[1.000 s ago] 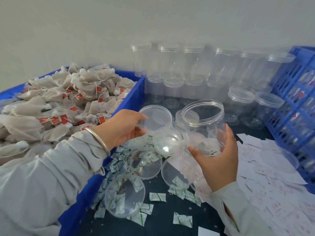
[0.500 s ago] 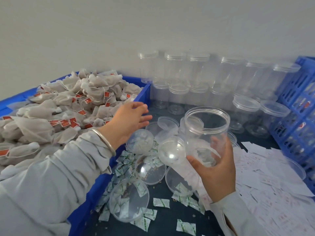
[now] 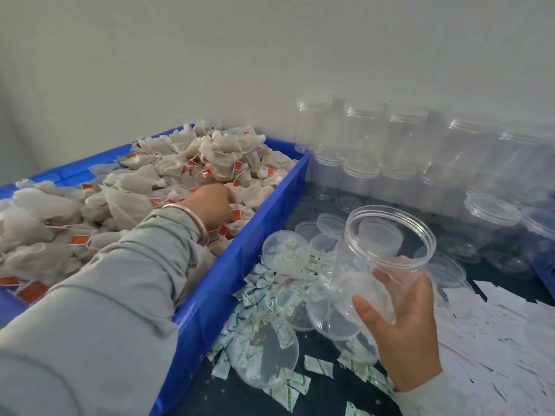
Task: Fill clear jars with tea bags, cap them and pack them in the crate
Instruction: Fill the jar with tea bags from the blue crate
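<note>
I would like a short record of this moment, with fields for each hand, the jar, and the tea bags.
left hand: reaching into the tea bags, fingers hidden among them
right hand: holds the open jar
open jar: empty, no lid, tilted toward the tray
tea bags: heaped in the blue tray
loose lids: on the table beside the tray
</note>
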`<state>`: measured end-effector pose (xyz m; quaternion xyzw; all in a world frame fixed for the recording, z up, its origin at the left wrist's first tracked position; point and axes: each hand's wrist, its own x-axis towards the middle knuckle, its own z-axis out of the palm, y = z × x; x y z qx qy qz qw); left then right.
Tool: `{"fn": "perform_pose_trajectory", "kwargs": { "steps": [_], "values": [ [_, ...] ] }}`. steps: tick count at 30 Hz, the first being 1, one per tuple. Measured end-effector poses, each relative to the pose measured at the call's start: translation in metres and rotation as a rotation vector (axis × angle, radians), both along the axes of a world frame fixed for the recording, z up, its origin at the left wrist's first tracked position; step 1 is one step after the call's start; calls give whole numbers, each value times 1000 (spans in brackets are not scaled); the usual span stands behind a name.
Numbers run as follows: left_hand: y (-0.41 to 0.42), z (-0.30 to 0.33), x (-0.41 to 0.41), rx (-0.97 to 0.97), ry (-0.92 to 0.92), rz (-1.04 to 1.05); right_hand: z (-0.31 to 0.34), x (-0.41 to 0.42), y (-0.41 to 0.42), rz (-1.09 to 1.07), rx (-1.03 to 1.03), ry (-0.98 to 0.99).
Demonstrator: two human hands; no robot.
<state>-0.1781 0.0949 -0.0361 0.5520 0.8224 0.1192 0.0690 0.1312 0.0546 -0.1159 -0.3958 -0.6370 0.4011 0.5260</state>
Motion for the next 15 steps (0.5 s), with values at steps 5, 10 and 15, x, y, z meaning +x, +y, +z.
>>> {"fn": "perform_pose_trajectory", "kwargs": {
  "steps": [5, 10, 15],
  "values": [
    [-6, -1, -13, -215, 87, 104, -1, -17, -7, 33, -44, 9],
    [-4, -3, -17, -224, 135, 133, -3, -26, -15, 21, -45, -47],
    [-2, -1, -17, -204, 143, 136, -6, -20, -17, 46, -64, -62]
  ]
}}
